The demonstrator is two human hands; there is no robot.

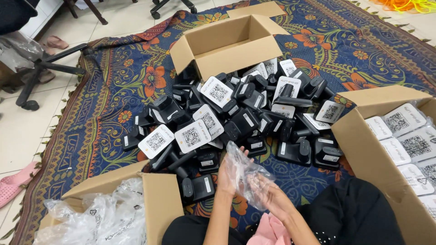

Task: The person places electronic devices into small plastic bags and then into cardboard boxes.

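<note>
Both my hands hold one clear plastic bag (pixel 245 174) low in the middle of the view. My left hand (pixel 225 174) grips its left side, and my right hand (pixel 272 196) is tucked into its lower right part. Just beyond them lies a big pile of black stand devices (pixel 240 120), many with white square-code cards on top. One black device (pixel 198 188) lies close to my left hand on the patterned mat.
An open cardboard box of crumpled clear bags (pixel 113 213) is at lower left. Another box (pixel 359 136) at right holds bagged white cards. An empty open box (pixel 227 41) stands behind the pile. Office chair legs (pixel 41 68) and a pink sandal (pixel 13 183) sit at left.
</note>
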